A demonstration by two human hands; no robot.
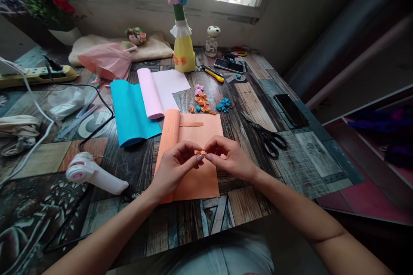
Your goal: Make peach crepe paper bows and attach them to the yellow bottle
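Between the fingertips of my left hand [178, 164] and my right hand [226, 157] is a small folded piece of orange crepe paper [200, 153], pinched from both sides. Both hands are above an orange crepe paper sheet [201, 184], partly rolled up along its left side. A narrow orange strip [191, 124] lies on that sheet. Just beyond it are orange paper flowers [202, 102], a pink paper flower [199, 90] and blue paper flowers [223, 104]. Black-handled scissors [265, 135] rest to the right of my right hand.
A white glue gun [95, 174] lies at the left with a black cable. Blue crepe paper [132, 111] and a pink roll [150, 94] sit behind the orange sheet. Farther back are a yellow decorated bottle [184, 53], a yellow cutter [213, 74] and a phone [291, 109] at the right.
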